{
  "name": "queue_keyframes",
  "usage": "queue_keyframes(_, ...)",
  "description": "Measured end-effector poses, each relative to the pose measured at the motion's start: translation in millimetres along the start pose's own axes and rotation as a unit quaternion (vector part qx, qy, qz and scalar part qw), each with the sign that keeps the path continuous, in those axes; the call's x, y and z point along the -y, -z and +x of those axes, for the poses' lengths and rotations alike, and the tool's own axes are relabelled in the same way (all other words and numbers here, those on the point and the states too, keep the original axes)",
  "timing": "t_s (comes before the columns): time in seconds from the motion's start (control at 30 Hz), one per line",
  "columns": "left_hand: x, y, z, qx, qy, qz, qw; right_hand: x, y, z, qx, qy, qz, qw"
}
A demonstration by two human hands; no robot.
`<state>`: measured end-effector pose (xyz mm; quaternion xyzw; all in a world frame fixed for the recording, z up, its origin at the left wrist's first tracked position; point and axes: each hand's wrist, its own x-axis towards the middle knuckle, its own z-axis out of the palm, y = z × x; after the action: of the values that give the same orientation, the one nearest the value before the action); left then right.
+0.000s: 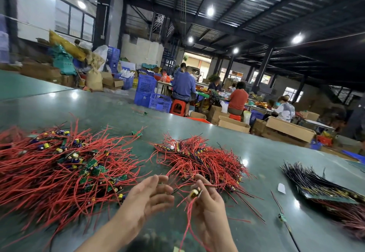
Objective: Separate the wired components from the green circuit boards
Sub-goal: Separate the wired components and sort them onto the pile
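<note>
Over glossy green worktable (256, 164): right hand (207, 206) pinching small yellow-capped component with red wires (195, 192), left hand (147, 196) loose-fingered beside it, heaps of red-wired green circuit boards (65, 164) beyond, seated workers (183, 85) farther back.

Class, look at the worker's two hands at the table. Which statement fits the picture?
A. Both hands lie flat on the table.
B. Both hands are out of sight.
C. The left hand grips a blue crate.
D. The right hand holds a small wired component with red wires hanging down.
D: the right hand pinches a small wired component whose red wires trail below it, while the left hand is open beside it.
</note>
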<state>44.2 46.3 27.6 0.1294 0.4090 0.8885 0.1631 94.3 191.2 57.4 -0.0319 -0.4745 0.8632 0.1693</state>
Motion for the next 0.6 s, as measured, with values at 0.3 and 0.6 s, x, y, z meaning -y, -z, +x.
queue_keyframes(0.3,5,-8,-13,0.066,0.092,0.206,0.972,-10,-3,-4,-0.022,0.127,-0.373,0.919)
queue_keyframes(0.6,11,-3,-13,0.024,-0.117,0.476,0.871,-18,-4,0,-0.048,0.080,-0.301,0.949)
